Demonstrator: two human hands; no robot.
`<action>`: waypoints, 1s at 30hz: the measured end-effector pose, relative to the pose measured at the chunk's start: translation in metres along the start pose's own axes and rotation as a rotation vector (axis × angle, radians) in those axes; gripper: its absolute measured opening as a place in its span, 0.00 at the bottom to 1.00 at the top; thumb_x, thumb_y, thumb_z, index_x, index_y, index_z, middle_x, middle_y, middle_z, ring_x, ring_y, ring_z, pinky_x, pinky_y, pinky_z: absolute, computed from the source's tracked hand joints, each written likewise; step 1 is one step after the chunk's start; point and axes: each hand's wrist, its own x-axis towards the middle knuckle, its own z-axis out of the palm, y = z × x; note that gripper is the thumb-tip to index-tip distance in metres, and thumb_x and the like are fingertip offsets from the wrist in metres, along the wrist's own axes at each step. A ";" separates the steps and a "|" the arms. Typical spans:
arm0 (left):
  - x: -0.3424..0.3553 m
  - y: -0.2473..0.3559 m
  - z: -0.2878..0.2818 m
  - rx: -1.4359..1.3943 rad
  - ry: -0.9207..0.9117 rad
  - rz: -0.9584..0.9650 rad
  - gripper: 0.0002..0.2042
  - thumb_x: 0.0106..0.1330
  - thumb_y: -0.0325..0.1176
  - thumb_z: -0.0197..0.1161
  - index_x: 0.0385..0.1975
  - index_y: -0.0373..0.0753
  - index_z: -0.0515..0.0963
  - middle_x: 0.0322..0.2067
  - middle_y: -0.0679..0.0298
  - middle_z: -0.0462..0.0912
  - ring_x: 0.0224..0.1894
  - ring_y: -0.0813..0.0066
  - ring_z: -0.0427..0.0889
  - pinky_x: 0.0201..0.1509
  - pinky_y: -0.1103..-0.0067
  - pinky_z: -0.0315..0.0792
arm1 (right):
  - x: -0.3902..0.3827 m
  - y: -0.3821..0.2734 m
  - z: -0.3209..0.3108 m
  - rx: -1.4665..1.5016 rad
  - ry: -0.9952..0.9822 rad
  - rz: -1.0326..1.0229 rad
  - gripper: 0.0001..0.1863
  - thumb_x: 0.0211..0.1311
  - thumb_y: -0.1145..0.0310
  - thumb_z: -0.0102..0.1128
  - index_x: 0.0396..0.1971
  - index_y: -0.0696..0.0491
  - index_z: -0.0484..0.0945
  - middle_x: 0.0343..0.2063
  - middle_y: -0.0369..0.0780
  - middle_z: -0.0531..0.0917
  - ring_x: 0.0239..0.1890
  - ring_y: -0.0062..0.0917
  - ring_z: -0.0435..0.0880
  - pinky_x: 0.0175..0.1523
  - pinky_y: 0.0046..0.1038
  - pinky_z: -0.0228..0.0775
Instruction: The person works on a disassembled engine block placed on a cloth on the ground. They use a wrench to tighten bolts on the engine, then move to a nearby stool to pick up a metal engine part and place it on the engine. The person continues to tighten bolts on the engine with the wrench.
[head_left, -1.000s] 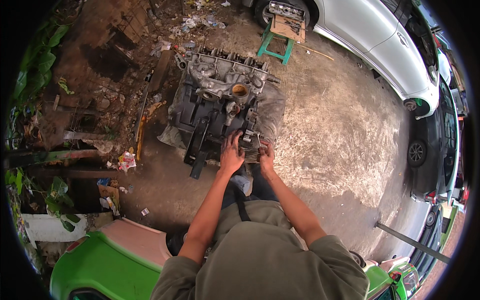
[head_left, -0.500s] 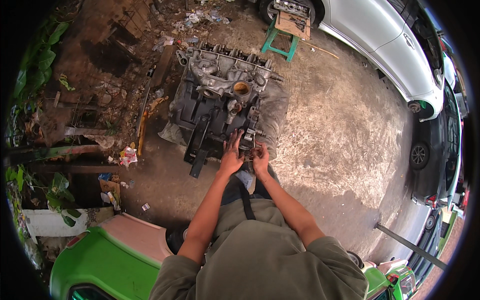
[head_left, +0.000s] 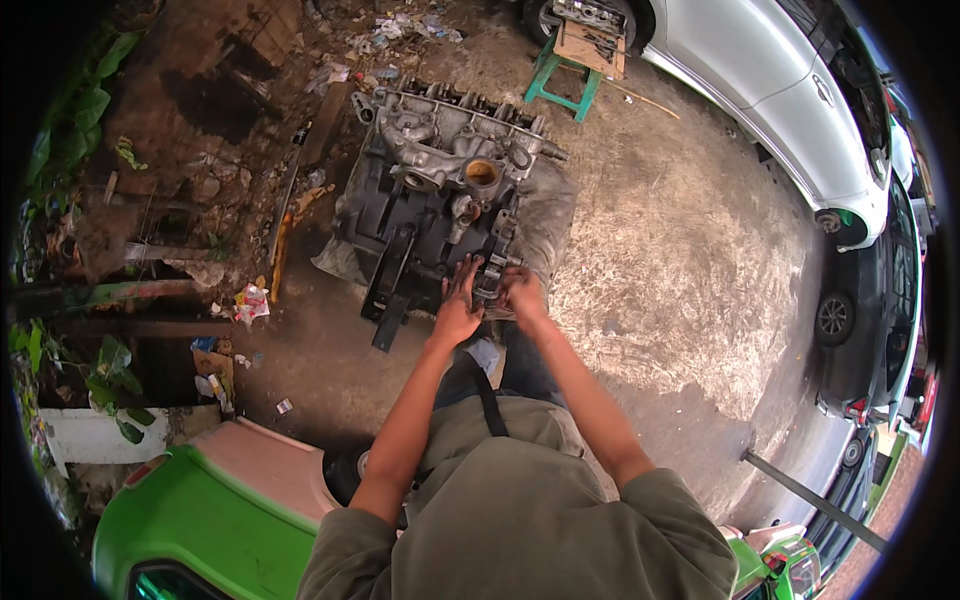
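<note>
A dark engine block with a silver cylinder head lies in front of me on grey cloth-like sacking. My left hand rests on its near side with fingers stretched out, beside a black metal bracket. At the near right corner of the engine, my right hand is closed, its fingers curled next to a small metal fitting. Whatever those fingers grip is too small and hidden to make out. A round intake opening shows brownish inside.
A green stool with a board and metal parts stands far off, near a silver car. Litter and planks lie to the left. A green car is close behind on the left. The grey sacking spreads under the engine.
My right hand has turned and lifted slightly, its fingers curling more at the engine's corner. A thin metal piece seen by its fingers before no longer shows. The left hand has barely shifted.
</note>
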 end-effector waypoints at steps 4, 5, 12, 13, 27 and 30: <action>0.001 0.000 0.000 -0.011 0.003 0.000 0.45 0.56 0.22 0.60 0.72 0.57 0.45 0.73 0.64 0.43 0.74 0.59 0.42 0.73 0.55 0.38 | 0.045 -0.040 -0.034 0.670 -0.117 0.554 0.11 0.64 0.78 0.44 0.45 0.65 0.67 0.22 0.40 0.73 0.13 0.17 0.65 0.18 0.15 0.63; 0.001 0.000 0.000 -0.010 0.002 0.003 0.45 0.56 0.22 0.60 0.72 0.57 0.45 0.73 0.64 0.43 0.74 0.59 0.42 0.73 0.55 0.38 | 0.050 -0.043 -0.040 0.717 -0.106 0.601 0.11 0.65 0.78 0.43 0.45 0.65 0.67 0.21 0.38 0.72 0.13 0.15 0.64 0.17 0.13 0.62; 0.002 0.001 -0.002 0.006 -0.025 -0.019 0.44 0.57 0.22 0.59 0.72 0.57 0.45 0.73 0.64 0.42 0.74 0.59 0.41 0.74 0.56 0.37 | 0.035 -0.043 -0.064 0.672 -0.111 0.514 0.15 0.65 0.75 0.41 0.49 0.63 0.67 0.25 0.38 0.69 0.16 0.14 0.64 0.18 0.11 0.62; 0.002 0.001 -0.003 0.006 -0.020 -0.013 0.43 0.58 0.22 0.59 0.72 0.57 0.45 0.73 0.64 0.42 0.74 0.59 0.41 0.74 0.56 0.37 | 0.029 -0.040 -0.062 0.579 -0.053 0.422 0.14 0.64 0.76 0.42 0.49 0.61 0.67 0.25 0.38 0.69 0.17 0.15 0.66 0.20 0.14 0.64; 0.003 0.005 -0.010 -0.027 -0.070 -0.039 0.43 0.59 0.22 0.60 0.71 0.59 0.45 0.73 0.65 0.42 0.75 0.60 0.40 0.74 0.58 0.38 | -0.018 0.061 -0.007 0.225 0.044 -0.125 0.19 0.68 0.77 0.45 0.56 0.48 0.71 0.31 0.32 0.75 0.27 0.13 0.69 0.31 0.22 0.63; 0.003 0.006 -0.010 -0.018 -0.073 -0.048 0.42 0.60 0.22 0.60 0.71 0.59 0.45 0.73 0.66 0.42 0.75 0.61 0.39 0.75 0.58 0.37 | -0.012 0.064 -0.007 0.191 0.055 -0.174 0.18 0.68 0.77 0.46 0.56 0.49 0.72 0.33 0.34 0.77 0.31 0.15 0.73 0.36 0.22 0.67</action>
